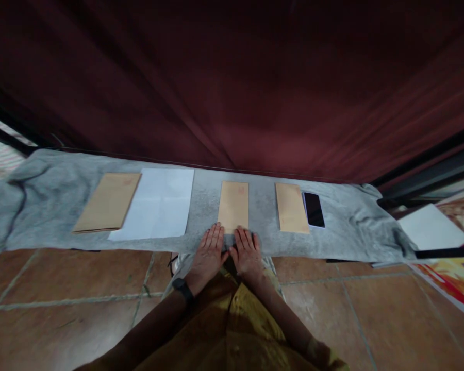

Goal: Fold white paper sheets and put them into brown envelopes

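My left hand (209, 249) and my right hand (246, 248) lie flat, fingers stretched out, side by side on a grey cloth (46, 198) spread on the floor. Their fingertips touch the near edge of a narrow brown envelope (233, 205) in the middle. A black band sits on my left wrist. To the right lies a second narrow brown envelope (291, 207), with a dark phone (314, 209) beside it. At the left a larger brown envelope (108, 202) partly overlaps a white sheet of paper (160, 203).
A dark red curtain (255, 87) hangs behind the cloth. Brown floor tiles (62, 304) lie in front. At the right are a white sheet (431, 226), a black rod (446, 252) and a colourful printed sheet (452, 275). My yellow garment covers my lap.
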